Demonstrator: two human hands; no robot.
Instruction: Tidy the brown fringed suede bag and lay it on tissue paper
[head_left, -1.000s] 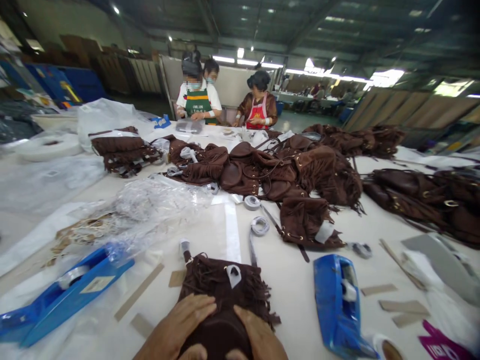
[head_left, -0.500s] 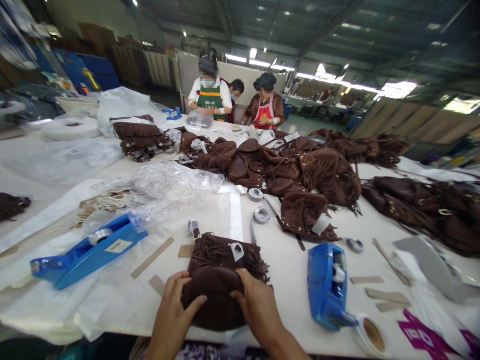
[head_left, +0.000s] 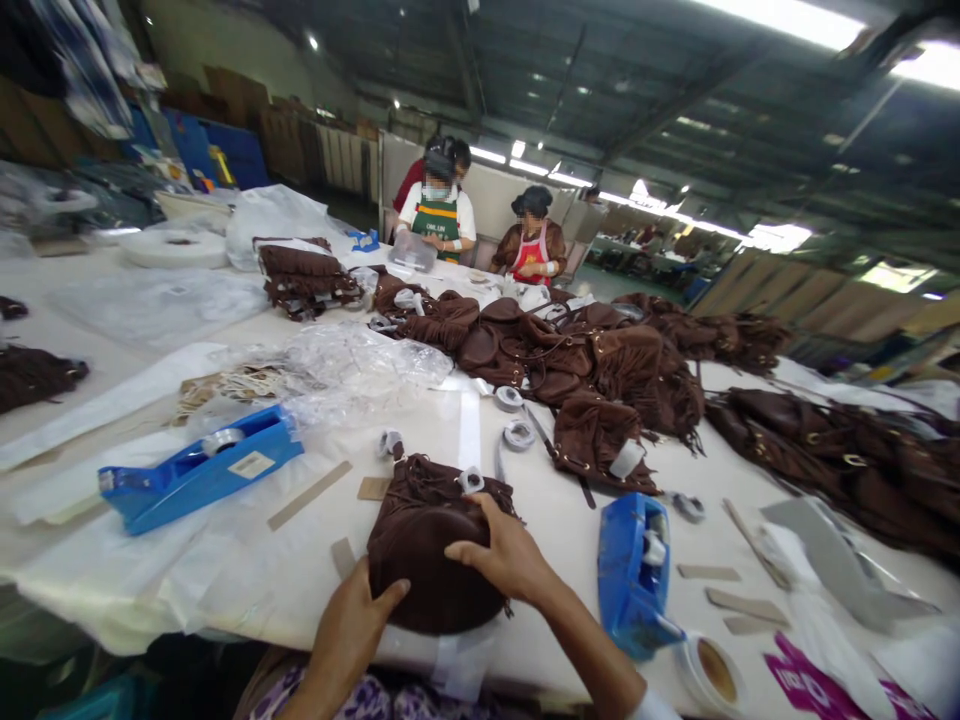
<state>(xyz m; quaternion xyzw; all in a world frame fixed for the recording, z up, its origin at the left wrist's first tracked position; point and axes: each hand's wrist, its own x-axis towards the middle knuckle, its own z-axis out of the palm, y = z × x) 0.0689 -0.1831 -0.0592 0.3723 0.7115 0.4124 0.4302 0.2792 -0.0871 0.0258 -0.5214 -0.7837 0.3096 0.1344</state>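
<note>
A dark brown fringed bag [head_left: 435,570] lies flat at the table's front edge, its rounded smooth flap toward me. My left hand [head_left: 360,610] holds the bag's left side, thumb on the flap and fingers hidden at its edge. Over the upper right of the flap is my right hand [head_left: 502,550], thumb and forefinger apart, resting on the bag near a small wrapped fitting [head_left: 471,481]. Another wrapped piece [head_left: 389,443] sits at the bag's top left corner.
Blue tape dispensers stand left [head_left: 202,470] and right [head_left: 636,570]. A tape roll [head_left: 709,675] lies at the front right. Brown bags [head_left: 570,350] are heaped behind, beside crumpled clear plastic [head_left: 352,365]. People stand across the table [head_left: 480,287].
My right hand has moved up the bag toward its top right, and the flap shows flatter and wider. My left hand stays at the left side. The view has shifted slightly.
</note>
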